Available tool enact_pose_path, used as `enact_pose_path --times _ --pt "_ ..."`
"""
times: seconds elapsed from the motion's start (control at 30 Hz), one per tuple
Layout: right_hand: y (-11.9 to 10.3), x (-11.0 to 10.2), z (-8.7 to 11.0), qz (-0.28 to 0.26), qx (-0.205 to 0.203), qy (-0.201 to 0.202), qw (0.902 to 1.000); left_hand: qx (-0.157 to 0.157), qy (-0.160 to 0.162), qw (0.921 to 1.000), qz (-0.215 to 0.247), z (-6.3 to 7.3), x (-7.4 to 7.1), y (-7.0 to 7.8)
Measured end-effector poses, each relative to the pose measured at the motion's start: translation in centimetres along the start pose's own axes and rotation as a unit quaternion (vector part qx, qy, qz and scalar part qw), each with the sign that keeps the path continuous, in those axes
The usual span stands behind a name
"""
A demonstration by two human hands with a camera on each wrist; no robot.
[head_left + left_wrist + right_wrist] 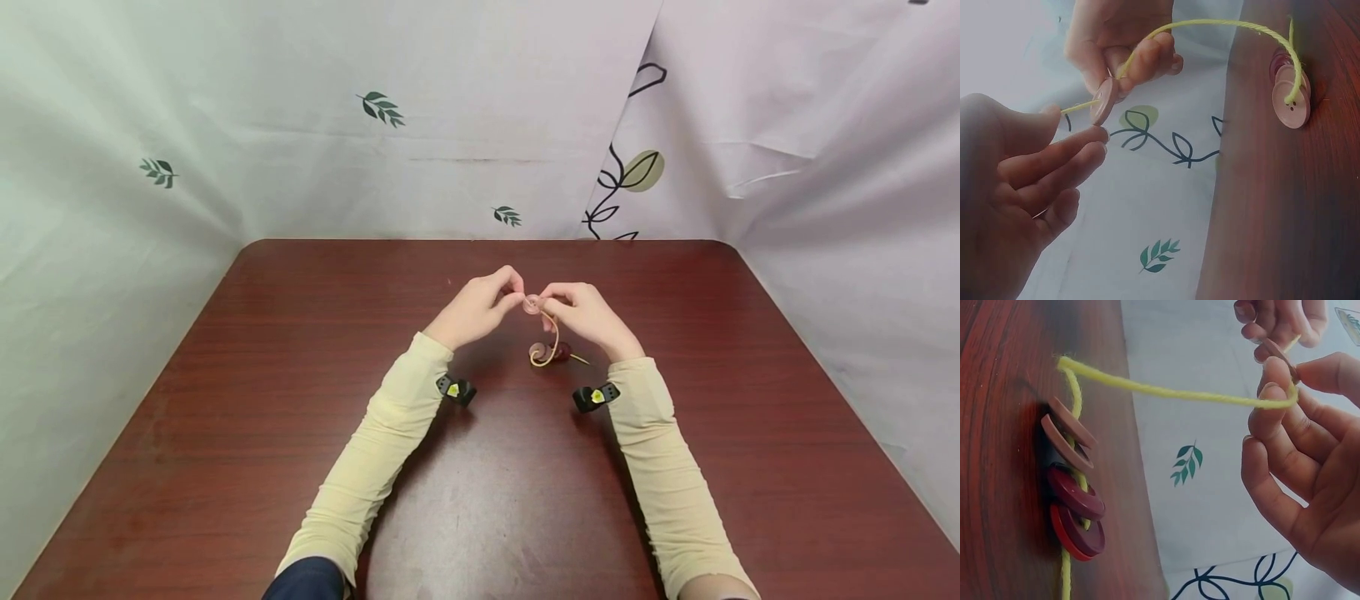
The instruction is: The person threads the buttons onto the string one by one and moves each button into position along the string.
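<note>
A pink-brown button with a yellow cord through it is held above the table. My right hand pinches this button between thumb and fingers. On the button's other side, my left hand holds the short cord end at its thumb tip; the index finger is mostly hidden in the left wrist view. From the right hand the cord curves down to several threaded buttons on the table: pink-brown ones and dark red ones. They lean against one another, and the cord's tail sticks out past them.
The brown wooden table spreads around both arms. Behind it hangs a white cloth with printed leaves. A black band with a small camera sits on each wrist.
</note>
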State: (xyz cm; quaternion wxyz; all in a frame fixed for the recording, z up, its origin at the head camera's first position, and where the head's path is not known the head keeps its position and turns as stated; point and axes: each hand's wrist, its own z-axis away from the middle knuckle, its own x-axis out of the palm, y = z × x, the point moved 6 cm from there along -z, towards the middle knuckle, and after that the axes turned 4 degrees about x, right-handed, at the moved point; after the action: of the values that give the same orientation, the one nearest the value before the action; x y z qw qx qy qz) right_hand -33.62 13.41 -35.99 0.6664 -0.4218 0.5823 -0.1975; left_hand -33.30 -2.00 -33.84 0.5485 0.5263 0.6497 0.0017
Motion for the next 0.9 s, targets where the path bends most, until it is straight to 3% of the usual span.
enact_pose_path --times 0.63,0.9 --pt "0.8 -0.1 -0.4 0.01 0.012 0.004 0.9999 0.006 0.049 0.9987 0.016 0.2 -1.4 0.3" --pt "1.6 0.3 -0.3 0.036 0.033 -0.026 0.9985 0.004 0.087 0.9959 0.025 0.3 -2.5 0.5"
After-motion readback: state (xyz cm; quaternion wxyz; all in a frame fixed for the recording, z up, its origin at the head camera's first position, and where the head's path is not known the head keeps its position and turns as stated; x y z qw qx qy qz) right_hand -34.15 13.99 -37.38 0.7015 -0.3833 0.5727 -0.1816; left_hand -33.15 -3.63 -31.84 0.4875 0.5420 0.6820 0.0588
